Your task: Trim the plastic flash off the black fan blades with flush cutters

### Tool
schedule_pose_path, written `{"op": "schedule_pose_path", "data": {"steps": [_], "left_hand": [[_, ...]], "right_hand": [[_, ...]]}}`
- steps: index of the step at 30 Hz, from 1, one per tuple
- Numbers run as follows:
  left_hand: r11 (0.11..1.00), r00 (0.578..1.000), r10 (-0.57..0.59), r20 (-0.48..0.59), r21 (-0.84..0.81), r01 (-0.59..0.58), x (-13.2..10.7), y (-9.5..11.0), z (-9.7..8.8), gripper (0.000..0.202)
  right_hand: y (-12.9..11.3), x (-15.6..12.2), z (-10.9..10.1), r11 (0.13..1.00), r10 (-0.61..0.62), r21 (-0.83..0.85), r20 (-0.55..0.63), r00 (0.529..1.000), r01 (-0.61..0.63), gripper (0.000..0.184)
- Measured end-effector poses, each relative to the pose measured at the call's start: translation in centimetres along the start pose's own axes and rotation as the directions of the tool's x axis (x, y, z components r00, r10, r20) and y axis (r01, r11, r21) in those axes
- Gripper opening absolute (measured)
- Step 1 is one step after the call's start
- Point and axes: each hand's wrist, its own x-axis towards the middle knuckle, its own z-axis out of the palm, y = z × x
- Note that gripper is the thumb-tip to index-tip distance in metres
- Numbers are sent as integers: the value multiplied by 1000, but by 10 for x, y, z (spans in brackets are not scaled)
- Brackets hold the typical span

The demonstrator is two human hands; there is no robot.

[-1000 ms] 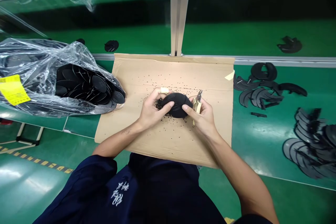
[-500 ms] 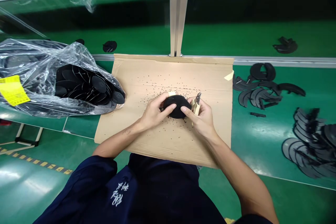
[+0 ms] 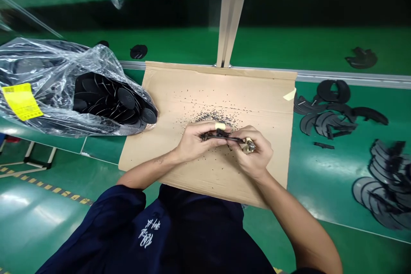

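Note:
My left hand [image 3: 195, 142] pinches a round black plastic part [image 3: 221, 136], which is tilted nearly edge-on. A pale yellow wrap covers one of this hand's fingertips. My right hand [image 3: 257, 154] is closed around pale-handled side cutters [image 3: 249, 145], and its thumb and finger also grip the part's right edge. Both hands are above a brown cardboard sheet [image 3: 180, 81]. Small black bits [image 3: 213, 116] lie scattered over the sheet, thickest just beyond my fingers.
On the left lies a clear plastic bag [image 3: 61, 58] with black discs [image 3: 126, 98] at its mouth. To the right are curved black pieces [image 3: 321, 123] and a larger pile [image 3: 388, 188]. A metal post [image 3: 231, 17] rises behind the cardboard.
The round part has turned from flat-facing to nearly edge-on between my hands. The side cutters have swung down within my right hand. The whole view has shifted slightly.

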Motion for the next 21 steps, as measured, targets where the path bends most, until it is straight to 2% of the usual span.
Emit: {"op": "schedule_pose_path", "data": {"steps": [4,10,17,21], "left_hand": [[985,994,105,23,133,-107,1,2,-5,26],[938,968,235,93,241,-250,2,-1,-12,31],[909,954,297,32,297,-292,0,-9,-12,24],[900,939,339,63,270,-343,0,-10,-13,31]], "right_hand": [[1,0,0,998,41,-55,23,999,-39,14],[2,0,2,997,63,-49,43,997,-60,15],[4,-3,5,995,92,-37,67,994,-89,13],[6,-4,4,994,102,-56,65,993,-99,12]]}}
